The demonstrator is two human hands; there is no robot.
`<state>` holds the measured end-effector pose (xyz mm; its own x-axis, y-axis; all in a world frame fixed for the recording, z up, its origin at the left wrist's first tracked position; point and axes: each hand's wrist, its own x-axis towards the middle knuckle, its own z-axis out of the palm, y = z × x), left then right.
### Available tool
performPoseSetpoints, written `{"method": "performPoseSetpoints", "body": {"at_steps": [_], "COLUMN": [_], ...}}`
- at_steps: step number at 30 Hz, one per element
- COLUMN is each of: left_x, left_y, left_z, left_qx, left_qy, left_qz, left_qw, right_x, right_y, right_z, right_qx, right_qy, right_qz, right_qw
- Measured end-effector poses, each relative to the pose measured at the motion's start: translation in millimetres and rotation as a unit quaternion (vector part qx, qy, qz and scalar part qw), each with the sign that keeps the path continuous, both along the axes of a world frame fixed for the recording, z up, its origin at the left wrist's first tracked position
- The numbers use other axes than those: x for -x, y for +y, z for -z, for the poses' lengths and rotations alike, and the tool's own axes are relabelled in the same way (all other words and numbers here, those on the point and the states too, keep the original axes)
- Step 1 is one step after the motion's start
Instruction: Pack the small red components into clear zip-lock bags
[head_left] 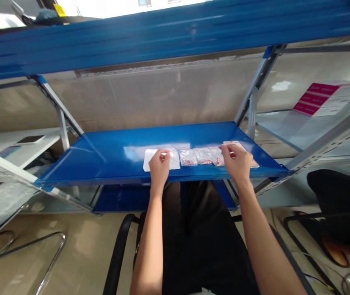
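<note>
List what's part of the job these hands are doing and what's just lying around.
In use: left hand on a white sheet; right hand at clear plastic bags of small pink items and a pinkish card, on a blue steel shelf.

Lying around: a smartphone, a magenta-and-white printed sheet, a black chair armrest.

Upper blue shelf (168, 37) blocks the hands (159, 166) (236, 162) rising.

place: stockroom-style workroom | shows: blue steel shelf (107, 164) | grey perforated steel uprights (328, 141) | clear plastic bags (188, 157) of small parts
</note>
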<state>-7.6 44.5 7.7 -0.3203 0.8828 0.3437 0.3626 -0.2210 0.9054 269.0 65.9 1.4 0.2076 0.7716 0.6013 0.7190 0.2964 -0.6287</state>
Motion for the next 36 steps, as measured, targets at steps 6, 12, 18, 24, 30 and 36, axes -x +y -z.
{"method": "performPoseSetpoints", "body": {"at_steps": [6, 12, 18, 24, 30, 36], "left_x": [95.0, 116.6, 109.5, 106.5, 111.9, 91.2], "left_y": [-30.4, -10.5, -18.0, -18.8, -13.6, -9.9], "left_z": [27.1, 41.1, 46.3, 44.8, 39.9, 14.7], "left_qx": [0.02, 0.042, 0.067, 0.07, 0.099, 0.068], "left_qy": [0.127, 0.222, 0.308, 0.296, 0.212, 0.162], "left_qz": [-0.136, -0.127, -0.117, -0.129, -0.126, -0.181], "left_qw": [0.982, 0.966, 0.942, 0.944, 0.964, 0.968], "right_x": [87.7, 129.6, 127.6, 125.2, 117.4, 108.8], "right_y": [-42.1, -26.5, -27.2, -24.9, -24.6, -27.7], "right_z": [26.2, 51.0, 51.7, 53.0, 47.1, 49.3], "right_qx": [0.021, -0.022, -0.017, 0.026, 0.099, 0.02], "right_qy": [0.095, 0.035, 0.03, 0.087, 0.261, 0.287], "right_qz": [-0.212, -0.282, -0.286, -0.276, -0.282, -0.069], "right_qw": [0.972, 0.958, 0.958, 0.957, 0.918, 0.955]}}
